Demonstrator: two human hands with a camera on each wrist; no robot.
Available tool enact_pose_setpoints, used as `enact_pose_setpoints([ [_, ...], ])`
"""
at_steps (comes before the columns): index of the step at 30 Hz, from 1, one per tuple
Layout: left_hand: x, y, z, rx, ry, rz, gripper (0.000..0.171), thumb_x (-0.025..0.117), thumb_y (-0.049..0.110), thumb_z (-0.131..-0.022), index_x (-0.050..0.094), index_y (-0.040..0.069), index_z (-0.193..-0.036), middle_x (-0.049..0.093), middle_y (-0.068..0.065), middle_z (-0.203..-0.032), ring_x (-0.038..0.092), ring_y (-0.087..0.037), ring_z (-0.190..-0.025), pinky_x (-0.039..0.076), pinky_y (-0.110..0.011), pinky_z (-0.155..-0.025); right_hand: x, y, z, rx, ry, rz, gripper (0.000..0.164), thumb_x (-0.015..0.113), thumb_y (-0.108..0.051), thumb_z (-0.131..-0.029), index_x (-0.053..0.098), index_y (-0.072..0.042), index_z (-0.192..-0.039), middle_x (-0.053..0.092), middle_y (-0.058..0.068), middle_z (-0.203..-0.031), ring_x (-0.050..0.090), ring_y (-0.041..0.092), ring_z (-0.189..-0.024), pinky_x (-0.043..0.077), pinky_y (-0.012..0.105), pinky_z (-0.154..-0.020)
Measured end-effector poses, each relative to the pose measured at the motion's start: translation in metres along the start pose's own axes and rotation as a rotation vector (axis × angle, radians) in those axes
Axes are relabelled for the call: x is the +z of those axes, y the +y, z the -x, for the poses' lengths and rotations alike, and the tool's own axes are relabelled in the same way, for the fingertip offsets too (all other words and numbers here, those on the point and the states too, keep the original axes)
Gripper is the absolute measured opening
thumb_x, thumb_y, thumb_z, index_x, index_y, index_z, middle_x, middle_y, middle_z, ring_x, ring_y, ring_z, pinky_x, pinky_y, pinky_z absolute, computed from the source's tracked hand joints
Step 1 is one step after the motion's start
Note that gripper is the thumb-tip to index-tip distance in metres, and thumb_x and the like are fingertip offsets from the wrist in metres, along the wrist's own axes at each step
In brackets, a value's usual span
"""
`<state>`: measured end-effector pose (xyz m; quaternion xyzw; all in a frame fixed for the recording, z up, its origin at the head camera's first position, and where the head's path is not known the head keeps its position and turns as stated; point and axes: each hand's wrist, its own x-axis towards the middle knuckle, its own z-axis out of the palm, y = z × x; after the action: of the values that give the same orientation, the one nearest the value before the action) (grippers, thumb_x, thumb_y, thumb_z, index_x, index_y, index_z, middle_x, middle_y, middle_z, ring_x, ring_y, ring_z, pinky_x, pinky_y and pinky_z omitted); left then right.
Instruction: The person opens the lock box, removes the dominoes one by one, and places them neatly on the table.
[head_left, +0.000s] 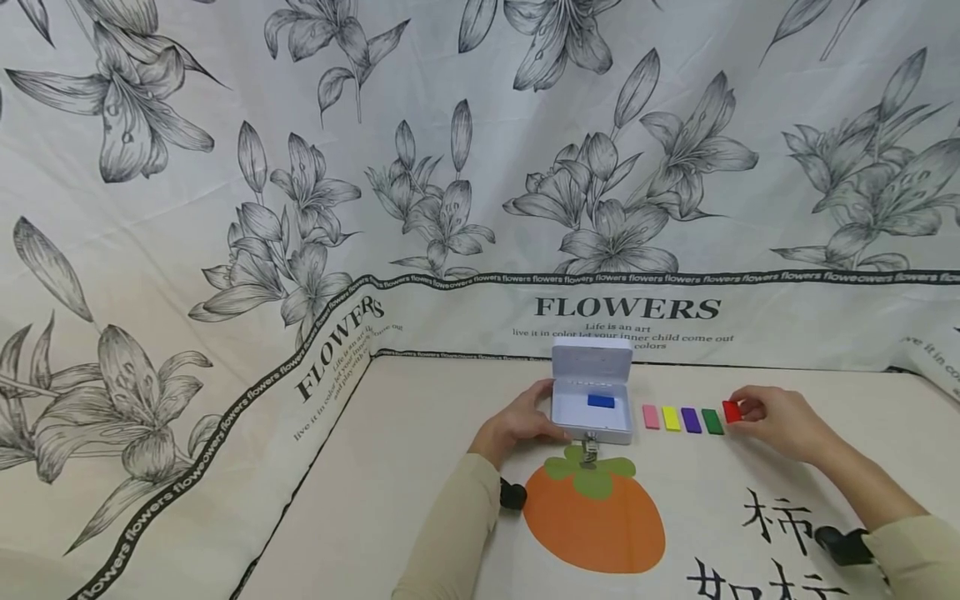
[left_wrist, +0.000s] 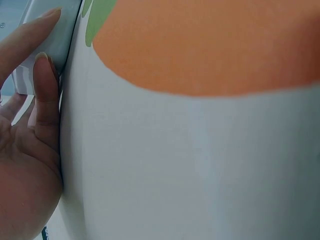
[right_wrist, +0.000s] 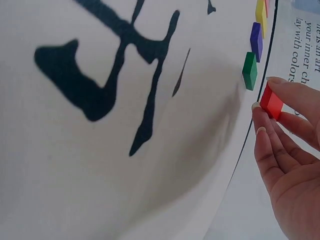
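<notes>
My left hand (head_left: pixel 525 417) grips the left side of a small white hinged box (head_left: pixel 592 435), its lid standing up. In the left wrist view the thumb and fingers lie along the corner of the box (left_wrist: pixel 67 37). A blue block (head_left: pixel 601 402) lies inside the box, and a metal latch (head_left: pixel 590 450) hangs at its front. My right hand (head_left: pixel 780 421) pinches a red block (right_wrist: pixel 272 102) between thumb and fingertips. Left of it, in a row, lie a green block (head_left: pixel 712 422), a purple block (head_left: pixel 691 420), a yellow block (head_left: pixel 671 418) and a pink block (head_left: pixel 651 417).
The pale tablecloth (head_left: pixel 360 500) carries a printed orange persimmon (head_left: pixel 596 533) in front of the box and black characters (head_left: pixel 780 521) at the right. A curtain (head_left: pixel 450 317) with printed flowers and lettering rises behind the table and along its left side.
</notes>
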<state>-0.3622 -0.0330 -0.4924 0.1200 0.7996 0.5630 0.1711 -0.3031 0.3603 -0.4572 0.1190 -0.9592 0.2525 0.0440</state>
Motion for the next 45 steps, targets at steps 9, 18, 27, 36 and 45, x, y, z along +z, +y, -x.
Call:
enact_pose_setpoints([
  [9,-0.002,0.0,0.001,0.015,-0.003,-0.002,0.101,0.092,-0.002,-0.065,0.046,0.018,-0.152,0.044,-0.004,-0.159,0.036,-0.024,-0.144,0.02,-0.048,-0.124,0.003,0.009,-0.003,0.043,-0.035,0.015,0.044,0.081,-0.009,-0.084,0.061,0.014,-0.116,0.067,0.021,-0.096,0.061,0.03,-0.085,0.057,0.049,-0.076],
  [18,-0.001,-0.002,0.0,0.021,-0.008,0.004,0.101,0.091,-0.003,-0.065,0.046,0.018,-0.152,0.043,-0.004,-0.159,0.039,-0.022,-0.139,0.022,-0.046,-0.123,0.006,0.013,-0.006,0.038,-0.072,0.016,0.041,0.081,-0.007,-0.083,0.062,0.013,-0.114,0.066,0.016,-0.094,0.06,0.029,-0.085,0.056,0.047,-0.075],
  [27,0.0,-0.001,0.0,0.007,0.009,-0.013,0.103,0.092,-0.002,-0.064,0.046,0.021,-0.152,0.043,-0.003,-0.16,0.037,-0.023,-0.143,0.021,-0.048,-0.123,0.002,0.014,-0.008,0.083,-0.117,-0.001,0.042,0.079,-0.01,-0.086,0.061,0.013,-0.116,0.064,0.021,-0.096,0.059,0.03,-0.085,0.055,0.047,-0.074],
  [36,0.0,-0.002,-0.002,0.003,0.014,-0.017,0.101,0.093,-0.001,-0.064,0.048,0.024,-0.151,0.045,0.0,-0.158,0.038,-0.022,-0.142,0.021,-0.048,-0.124,0.003,0.017,-0.008,0.097,-0.123,-0.016,0.043,0.08,-0.013,-0.086,0.062,0.011,-0.116,0.065,0.023,-0.098,0.059,0.032,-0.086,0.055,0.048,-0.075],
  [45,0.0,-0.003,-0.002,0.006,0.013,-0.004,0.101,0.092,-0.002,-0.064,0.047,0.022,-0.151,0.044,-0.002,-0.159,0.038,-0.023,-0.142,0.021,-0.048,-0.124,0.005,0.019,-0.008,0.101,-0.128,-0.024,0.048,0.079,-0.014,-0.087,0.059,0.014,-0.121,0.063,0.027,-0.102,0.059,0.033,-0.088,0.055,0.05,-0.076],
])
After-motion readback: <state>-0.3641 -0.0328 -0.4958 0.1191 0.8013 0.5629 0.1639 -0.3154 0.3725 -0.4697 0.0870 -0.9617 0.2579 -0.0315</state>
